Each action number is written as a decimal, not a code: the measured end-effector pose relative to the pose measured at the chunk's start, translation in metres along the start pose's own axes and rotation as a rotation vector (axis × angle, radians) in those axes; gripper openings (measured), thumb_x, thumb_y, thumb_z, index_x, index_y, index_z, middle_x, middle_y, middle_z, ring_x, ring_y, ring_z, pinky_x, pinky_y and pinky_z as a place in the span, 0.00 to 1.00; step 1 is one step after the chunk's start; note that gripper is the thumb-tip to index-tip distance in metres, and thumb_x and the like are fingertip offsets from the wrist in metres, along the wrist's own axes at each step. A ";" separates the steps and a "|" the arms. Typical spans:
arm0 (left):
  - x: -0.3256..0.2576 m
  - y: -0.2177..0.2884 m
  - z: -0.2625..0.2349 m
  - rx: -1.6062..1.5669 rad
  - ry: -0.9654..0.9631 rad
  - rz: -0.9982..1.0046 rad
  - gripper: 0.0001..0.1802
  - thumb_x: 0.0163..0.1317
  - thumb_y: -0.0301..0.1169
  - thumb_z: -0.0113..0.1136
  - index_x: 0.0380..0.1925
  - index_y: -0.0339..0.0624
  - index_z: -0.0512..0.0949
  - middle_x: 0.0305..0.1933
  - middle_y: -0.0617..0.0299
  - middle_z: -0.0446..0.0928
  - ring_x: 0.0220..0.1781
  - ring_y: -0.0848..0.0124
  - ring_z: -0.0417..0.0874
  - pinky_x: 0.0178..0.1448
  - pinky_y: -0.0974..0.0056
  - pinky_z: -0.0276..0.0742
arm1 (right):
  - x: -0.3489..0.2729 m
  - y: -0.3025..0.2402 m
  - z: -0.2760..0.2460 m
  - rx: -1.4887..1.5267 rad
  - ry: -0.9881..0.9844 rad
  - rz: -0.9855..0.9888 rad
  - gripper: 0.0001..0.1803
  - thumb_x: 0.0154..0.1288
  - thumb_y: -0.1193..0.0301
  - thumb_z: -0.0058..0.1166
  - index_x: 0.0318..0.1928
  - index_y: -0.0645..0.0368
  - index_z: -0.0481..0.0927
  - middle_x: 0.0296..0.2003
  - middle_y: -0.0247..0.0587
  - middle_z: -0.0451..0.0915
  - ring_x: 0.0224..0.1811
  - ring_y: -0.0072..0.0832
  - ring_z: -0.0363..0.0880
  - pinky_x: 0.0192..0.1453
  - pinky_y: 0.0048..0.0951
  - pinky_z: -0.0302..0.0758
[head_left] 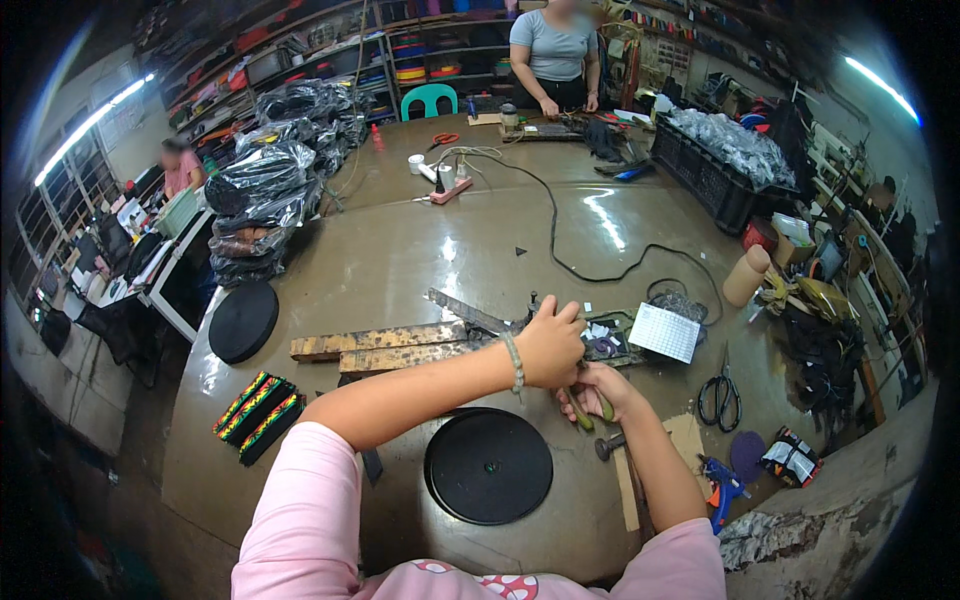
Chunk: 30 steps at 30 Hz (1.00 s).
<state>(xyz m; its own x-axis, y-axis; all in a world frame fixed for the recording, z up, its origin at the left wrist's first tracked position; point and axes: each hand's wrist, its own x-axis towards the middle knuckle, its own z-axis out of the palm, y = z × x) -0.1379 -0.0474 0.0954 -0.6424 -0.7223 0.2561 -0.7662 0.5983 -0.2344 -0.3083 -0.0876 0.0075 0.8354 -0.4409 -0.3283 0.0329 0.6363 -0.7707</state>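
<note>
My right hand (610,388) is closed round the olive-green handles of a hand tool that looks like pliers (584,421); its jaws are hidden behind my fingers. My left hand (552,345) is just above and to the left of it, fingers bent downward around something I cannot make out. Both hands are beside a dark metal piece on wooden bars (400,347). Beyond my left fingers lies a dark tray (612,352) with small bits in it. A round black webbing coil (488,466) lies flat in front of me.
A hammer (607,446), black scissors (718,400) and a blue glue gun (724,480) lie at right. Patterned straps (258,415) and another black coil (243,322) are at left. A black cable (556,230) crosses the table. A co-worker (555,55) stands at the far side.
</note>
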 end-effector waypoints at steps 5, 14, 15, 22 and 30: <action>0.014 -0.010 0.000 0.026 -0.125 0.038 0.12 0.38 0.40 0.63 0.22 0.46 0.83 0.34 0.64 0.76 0.46 0.65 0.70 0.47 0.57 0.61 | -0.001 -0.003 0.004 -0.004 0.075 0.045 0.13 0.66 0.67 0.46 0.44 0.64 0.68 0.28 0.47 0.76 0.25 0.36 0.76 0.28 0.38 0.76; 0.059 -0.037 -0.016 -0.190 -0.409 0.185 0.16 0.42 0.45 0.68 0.31 0.52 0.83 0.32 0.60 0.81 0.42 0.61 0.78 0.47 0.55 0.68 | 0.002 -0.002 0.001 0.061 0.095 0.137 0.12 0.67 0.65 0.48 0.37 0.64 0.69 0.27 0.47 0.77 0.23 0.33 0.78 0.27 0.35 0.78; 0.065 -0.035 -0.017 -0.295 -0.413 0.227 0.17 0.44 0.44 0.68 0.32 0.48 0.83 0.33 0.58 0.81 0.40 0.60 0.79 0.45 0.55 0.71 | 0.002 -0.002 0.000 0.148 0.032 0.157 0.12 0.67 0.65 0.48 0.36 0.63 0.70 0.26 0.46 0.77 0.23 0.32 0.78 0.27 0.34 0.78; 0.078 -0.045 -0.075 -0.767 0.241 0.213 0.12 0.57 0.35 0.62 0.34 0.36 0.81 0.30 0.58 0.81 0.29 0.71 0.79 0.34 0.67 0.75 | 0.001 -0.003 0.000 0.015 0.033 0.063 0.08 0.69 0.67 0.43 0.39 0.60 0.69 0.28 0.45 0.77 0.26 0.33 0.78 0.30 0.36 0.78; -0.020 -0.074 -0.111 -1.089 0.642 -0.382 0.11 0.57 0.30 0.65 0.37 0.34 0.80 0.29 0.61 0.80 0.25 0.79 0.79 0.32 0.75 0.78 | 0.001 -0.005 0.004 0.015 0.052 0.046 0.09 0.67 0.65 0.48 0.36 0.58 0.67 0.27 0.44 0.76 0.22 0.30 0.77 0.26 0.35 0.79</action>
<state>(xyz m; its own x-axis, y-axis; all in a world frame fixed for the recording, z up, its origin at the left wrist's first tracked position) -0.0701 -0.0389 0.2112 -0.0467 -0.7956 0.6041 -0.3272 0.5835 0.7432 -0.3058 -0.0884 0.0132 0.8066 -0.4430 -0.3914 0.0035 0.6656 -0.7463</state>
